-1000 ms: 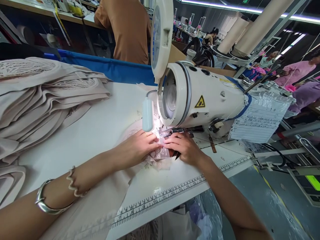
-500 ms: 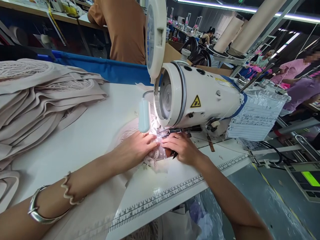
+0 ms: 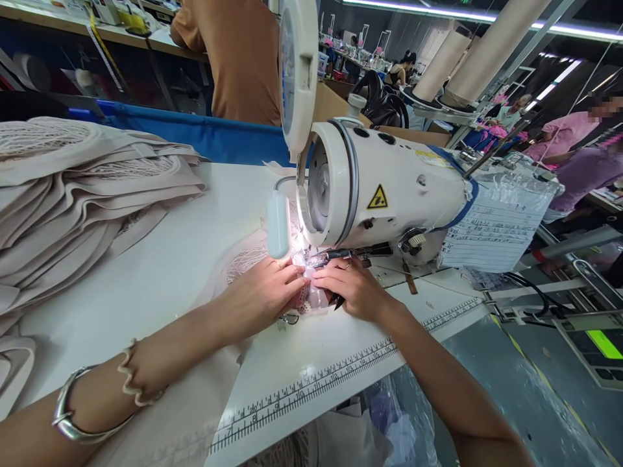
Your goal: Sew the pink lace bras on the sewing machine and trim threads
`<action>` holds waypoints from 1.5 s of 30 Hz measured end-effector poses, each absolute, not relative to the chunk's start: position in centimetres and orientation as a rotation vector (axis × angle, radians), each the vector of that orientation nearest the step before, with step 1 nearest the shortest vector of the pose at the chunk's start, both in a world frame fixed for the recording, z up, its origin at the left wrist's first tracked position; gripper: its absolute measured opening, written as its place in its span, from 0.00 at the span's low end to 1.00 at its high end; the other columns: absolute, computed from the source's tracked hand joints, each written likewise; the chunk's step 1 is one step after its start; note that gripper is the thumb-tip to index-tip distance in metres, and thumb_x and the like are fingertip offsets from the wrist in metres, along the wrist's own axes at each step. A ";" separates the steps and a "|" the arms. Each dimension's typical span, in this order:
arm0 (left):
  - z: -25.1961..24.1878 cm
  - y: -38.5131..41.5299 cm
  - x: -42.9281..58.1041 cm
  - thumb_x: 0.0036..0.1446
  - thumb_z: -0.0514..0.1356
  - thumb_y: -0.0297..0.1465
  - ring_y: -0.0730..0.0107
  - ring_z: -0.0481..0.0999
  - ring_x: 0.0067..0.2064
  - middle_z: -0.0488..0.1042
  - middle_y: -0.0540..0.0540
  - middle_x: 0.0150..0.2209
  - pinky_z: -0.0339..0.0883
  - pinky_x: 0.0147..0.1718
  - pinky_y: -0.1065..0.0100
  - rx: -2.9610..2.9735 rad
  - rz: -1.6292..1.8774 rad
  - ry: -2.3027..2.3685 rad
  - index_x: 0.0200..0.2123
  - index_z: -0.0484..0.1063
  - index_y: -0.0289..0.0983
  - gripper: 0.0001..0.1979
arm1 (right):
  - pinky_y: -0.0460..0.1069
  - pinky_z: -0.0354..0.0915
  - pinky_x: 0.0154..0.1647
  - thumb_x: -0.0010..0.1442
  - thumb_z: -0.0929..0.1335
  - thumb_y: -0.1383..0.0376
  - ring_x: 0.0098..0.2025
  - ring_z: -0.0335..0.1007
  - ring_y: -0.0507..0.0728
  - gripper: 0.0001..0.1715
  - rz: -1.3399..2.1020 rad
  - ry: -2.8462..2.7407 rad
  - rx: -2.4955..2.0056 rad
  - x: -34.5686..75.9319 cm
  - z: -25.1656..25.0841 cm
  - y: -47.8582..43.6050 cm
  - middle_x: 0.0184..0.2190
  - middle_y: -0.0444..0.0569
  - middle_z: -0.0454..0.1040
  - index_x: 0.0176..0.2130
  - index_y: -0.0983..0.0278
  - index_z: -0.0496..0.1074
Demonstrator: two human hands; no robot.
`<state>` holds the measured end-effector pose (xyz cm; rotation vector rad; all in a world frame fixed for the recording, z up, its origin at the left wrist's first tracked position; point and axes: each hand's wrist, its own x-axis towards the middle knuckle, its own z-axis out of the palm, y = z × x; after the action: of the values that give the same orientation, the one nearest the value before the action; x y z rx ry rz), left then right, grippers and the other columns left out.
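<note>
Under the needle area of a white sewing machine [image 3: 389, 185] lies pale pink lace fabric [image 3: 304, 305], lit by a small lamp [image 3: 278, 227]. My left hand [image 3: 269, 288] presses on the lace from the left, its fingers closed together on the cloth by the presser foot. From the right, my right hand [image 3: 353, 285] grips the lace's edge with its fingertips almost meeting the left ones. A dark pointed tool [image 3: 338, 301], perhaps thread snips, sticks out beneath the right palm; its rest is hidden. A small dark metal loop [image 3: 290, 318] shows below my left hand.
A tall stack of pale pink pieces with netting [image 3: 87, 194] is on the left of the white table [image 3: 195, 259]. A printed ruler scale [image 3: 311, 386] follows the front edge. Thread cones [image 3: 494, 58] stand behind; a person in brown [image 3: 246, 65] sits opposite.
The lace has shifted away under the machine, so less hangs toward the front and the metal loop now shows. Both hands keep nearly the same place; the view has shifted slightly.
</note>
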<state>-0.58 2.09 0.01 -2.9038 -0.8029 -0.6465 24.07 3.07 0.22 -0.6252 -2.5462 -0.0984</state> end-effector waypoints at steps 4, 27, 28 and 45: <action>-0.3 1.8 -0.6 0.68 0.54 0.33 0.53 0.73 0.44 0.76 0.35 0.47 0.63 0.35 0.58 -2.817 -0.573 -0.876 0.47 0.73 0.32 0.12 | 0.54 0.67 0.42 0.64 0.61 0.79 0.47 0.71 0.58 0.19 -0.068 -2.563 -0.626 24.2 0.2 3.1 0.46 0.49 0.81 0.44 0.65 0.76; -0.8 1.3 -0.1 0.66 0.48 0.19 0.58 0.72 0.44 0.76 0.39 0.45 0.61 0.45 0.57 -2.912 -0.583 -0.800 0.54 0.71 0.34 0.18 | 0.53 0.67 0.41 0.67 0.59 0.78 0.47 0.72 0.59 0.18 -0.092 -2.551 -0.640 24.3 0.2 3.1 0.44 0.51 0.81 0.42 0.65 0.75; -0.8 1.2 0.0 0.66 0.48 0.18 0.58 0.72 0.43 0.76 0.39 0.45 0.61 0.45 0.57 -2.902 -0.577 -0.800 0.54 0.71 0.34 0.19 | 0.52 0.67 0.40 0.67 0.59 0.78 0.47 0.72 0.59 0.18 -0.082 -2.550 -0.645 24.4 0.2 3.1 0.44 0.51 0.81 0.42 0.65 0.75; -0.8 3.1 -1.2 0.64 0.45 0.16 0.57 0.76 0.48 0.78 0.41 0.49 0.59 0.51 0.51 -2.952 -0.602 -0.949 0.54 0.70 0.37 0.22 | 0.54 0.70 0.44 0.63 0.58 0.80 0.47 0.72 0.59 0.22 0.003 -2.541 -0.707 24.5 -0.1 3.2 0.47 0.52 0.81 0.39 0.64 0.75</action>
<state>-1.16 3.11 -0.79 -2.9515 -0.9489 -0.6022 24.54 3.25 -0.13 -0.7072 -2.5414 0.0034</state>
